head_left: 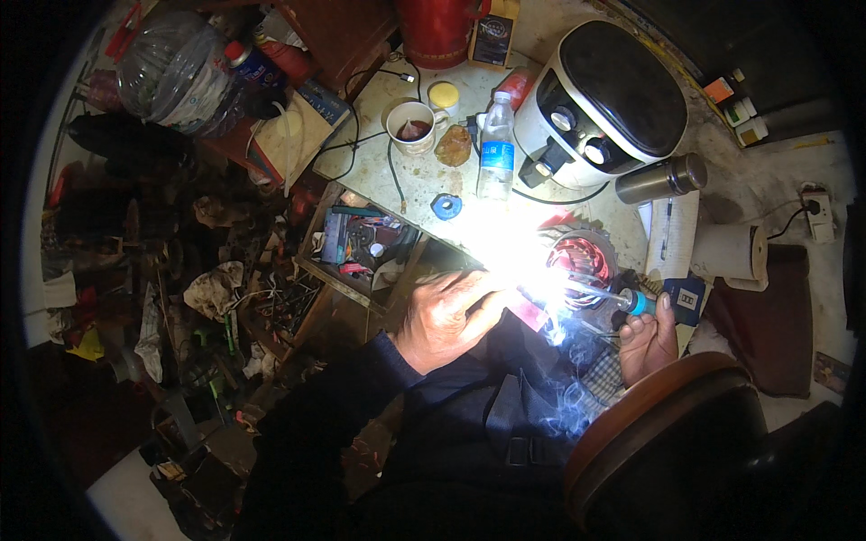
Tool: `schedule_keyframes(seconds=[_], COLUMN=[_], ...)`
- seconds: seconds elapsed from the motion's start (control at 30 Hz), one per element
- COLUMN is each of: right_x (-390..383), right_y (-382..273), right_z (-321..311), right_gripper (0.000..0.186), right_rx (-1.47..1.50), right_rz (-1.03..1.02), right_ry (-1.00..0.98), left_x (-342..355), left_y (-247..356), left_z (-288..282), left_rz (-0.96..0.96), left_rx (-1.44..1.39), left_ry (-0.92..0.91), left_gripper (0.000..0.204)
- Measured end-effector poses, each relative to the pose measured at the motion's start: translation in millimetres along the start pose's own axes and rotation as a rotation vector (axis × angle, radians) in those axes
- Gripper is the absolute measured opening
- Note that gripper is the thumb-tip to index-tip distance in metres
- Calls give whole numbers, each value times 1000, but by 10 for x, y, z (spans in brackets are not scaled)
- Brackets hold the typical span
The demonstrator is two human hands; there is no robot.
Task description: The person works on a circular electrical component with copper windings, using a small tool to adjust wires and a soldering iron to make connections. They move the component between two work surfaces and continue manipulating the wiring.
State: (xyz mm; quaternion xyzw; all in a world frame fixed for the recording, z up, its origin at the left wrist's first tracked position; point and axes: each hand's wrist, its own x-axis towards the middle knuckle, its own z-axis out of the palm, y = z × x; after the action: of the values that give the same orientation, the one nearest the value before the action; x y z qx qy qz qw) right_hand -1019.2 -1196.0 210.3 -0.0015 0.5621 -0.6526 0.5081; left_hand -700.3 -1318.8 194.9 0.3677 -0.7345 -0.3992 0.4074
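In my right hand (646, 344) is a soldering iron (641, 303) with a blue-green handle, its shaft pointing left into a very bright white glare. Beside the shaft stands a round motor stator (582, 261) with red-looking windings. My left hand (454, 317) reaches the glare from the other side, fingers drawn together; whatever they hold is lost in the light. The iron's tip is hidden there too. A pinkish flat piece (528, 311) shows under the glare. Thin smoke (573, 406) drifts below the stator.
On the worktable stand a water bottle (496, 149), a cup (413, 126), a blue ring (446, 206), a white appliance (577, 108) and a steel flask (661, 178). A drawer of tools (361, 248) hangs out at left. A brown-rimmed round object (663, 410) blocks the lower right.
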Motion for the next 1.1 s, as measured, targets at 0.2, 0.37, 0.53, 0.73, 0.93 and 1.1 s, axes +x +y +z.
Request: schedule_keyframes(seconds=[0.2, 0.37, 0.53, 0.73, 0.93, 1.1], right_x=[15, 33, 56, 44, -74, -176], right_y=[29, 51, 60, 44, -67, -172], right_z=[-5, -11, -50, -296, -558, -724], right_gripper=[23, 23, 23, 23, 31, 29], right_rx=[3, 1, 41, 110, 151, 135], right_rz=[0, -3, 16, 28, 56, -5], right_ry=[-2, 19, 11, 33, 55, 4], left_x=[22, 13, -163, -408, -125, 34], left_y=[10, 10, -97, -403, -998, -1534], left_z=[-7, -28, -80, -263, 167, 797], left_rz=[16, 25, -24, -264, -235, -180], left_rx=[22, 37, 49, 310, 352, 555], left_ry=[4, -14, -100, -647, -256, -328], left_gripper=[17, 16, 14, 44, 38, 32])
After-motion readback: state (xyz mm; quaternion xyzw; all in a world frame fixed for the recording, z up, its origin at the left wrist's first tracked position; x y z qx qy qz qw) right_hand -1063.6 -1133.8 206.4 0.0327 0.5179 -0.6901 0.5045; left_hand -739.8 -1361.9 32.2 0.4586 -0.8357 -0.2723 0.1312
